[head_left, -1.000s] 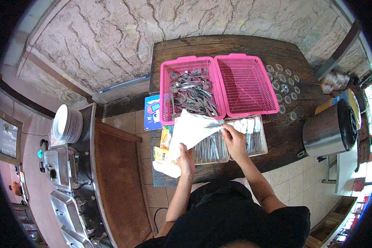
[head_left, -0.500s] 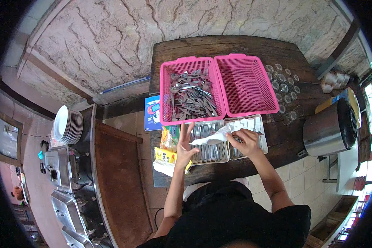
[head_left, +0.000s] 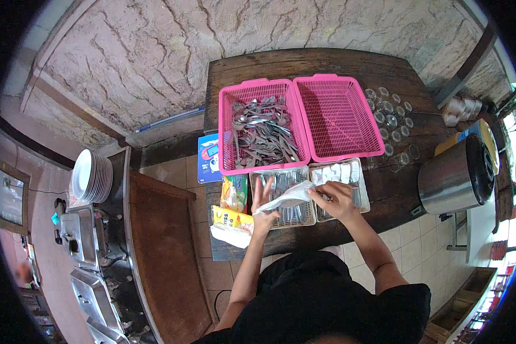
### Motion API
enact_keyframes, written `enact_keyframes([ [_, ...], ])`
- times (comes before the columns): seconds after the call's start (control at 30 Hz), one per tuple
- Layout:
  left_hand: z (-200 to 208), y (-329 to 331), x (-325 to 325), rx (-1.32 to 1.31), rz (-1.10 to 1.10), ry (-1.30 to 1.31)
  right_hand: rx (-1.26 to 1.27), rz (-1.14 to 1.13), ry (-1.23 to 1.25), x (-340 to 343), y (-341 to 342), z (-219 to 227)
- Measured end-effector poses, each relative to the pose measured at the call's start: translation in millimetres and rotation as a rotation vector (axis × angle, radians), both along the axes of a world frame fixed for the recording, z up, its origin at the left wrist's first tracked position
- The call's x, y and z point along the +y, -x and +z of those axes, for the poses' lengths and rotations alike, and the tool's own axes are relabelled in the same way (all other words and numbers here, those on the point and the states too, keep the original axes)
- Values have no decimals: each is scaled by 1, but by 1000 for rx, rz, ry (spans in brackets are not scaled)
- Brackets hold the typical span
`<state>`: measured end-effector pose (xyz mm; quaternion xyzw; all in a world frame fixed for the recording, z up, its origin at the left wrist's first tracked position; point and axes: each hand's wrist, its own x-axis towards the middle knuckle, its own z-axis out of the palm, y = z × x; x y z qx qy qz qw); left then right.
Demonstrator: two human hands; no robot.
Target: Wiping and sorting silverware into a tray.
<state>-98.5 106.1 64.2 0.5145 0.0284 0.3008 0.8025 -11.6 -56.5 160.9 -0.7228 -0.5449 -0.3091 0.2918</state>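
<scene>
A white paper napkin stretches between my hands above a small cream basket of forks and other metal cutlery. My right hand pinches its right end. At its left end, the napkin lies against my left hand, whose fingers are spread apart. Beside that basket, under my right hand, is a second cream basket. White wrapped bundles lie along its far side, with cutlery showing near them. Part of both baskets is hidden by my hands and the napkin.
Behind stand two pink baskets: the left one heaped with cutlery, the right one bare inside. Yellow and green-orange packs lie left, near a blue box. Glasses and a steel urn stand right.
The napkin's left end has come to rest against my left hand, and the napkin now slants between both hands. My right hand has moved slightly left and down.
</scene>
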Motion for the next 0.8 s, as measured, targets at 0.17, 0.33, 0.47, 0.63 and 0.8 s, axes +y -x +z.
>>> enact_keyframes([
  [0.17, -3, -1, 1, 249, -368, -246, 45, 63, -28, 13, -1, 9],
  [0.33, 6, 19, -14, 523, -353, -190, 126, 33, -85, 20, -16, 9],
  [0.47, 32, 40, -24, 516, -486, -332, 79, -69, -65, 21, -24, 0],
  [0.63, 25, 44, -24, 456, -367, -338, 312, -78, 281, 24, -7, -11],
  [0.8, 47, 15, -1, 397, -259, 187, 442, -10, 459, 29, 13, -37],
])
